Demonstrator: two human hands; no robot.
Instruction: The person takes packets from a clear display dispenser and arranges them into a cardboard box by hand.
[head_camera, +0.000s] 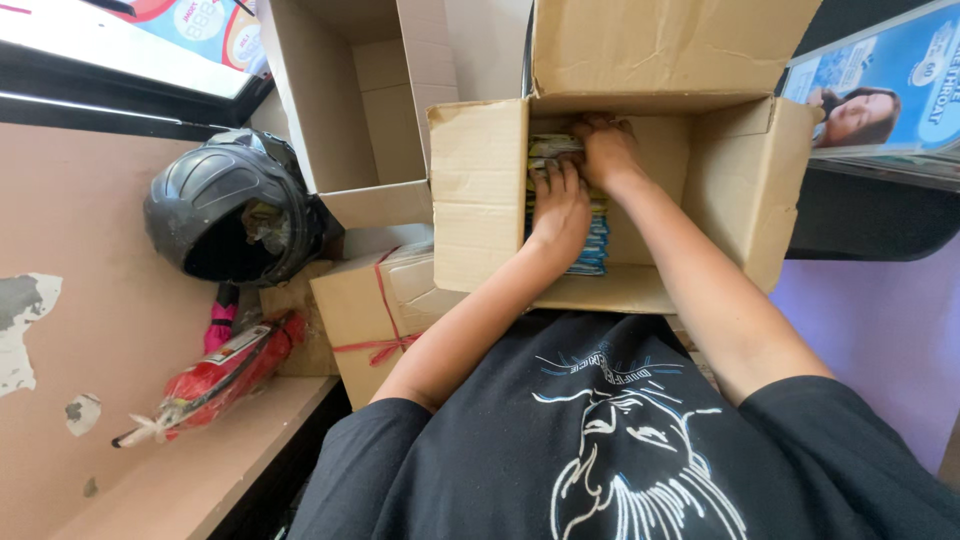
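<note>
An open cardboard box (480, 190) stands in front of me with its flaps spread. Both my hands reach inside it. My left hand (560, 210) lies flat on a stack of small blue and yellow packets (592, 245) standing in a row in the box. My right hand (603, 150) is curled over the far end of the same stack, fingers closed on the top packets (552, 148). The lower part of the stack is hidden by my hands and the box wall.
A second, empty open box (340, 90) stands to the left. A black helmet (232, 205) rests on a ledge beside a red wrapped bundle (225, 372). A smaller box tied with red string (375, 310) sits below. A poster (880, 90) is at right.
</note>
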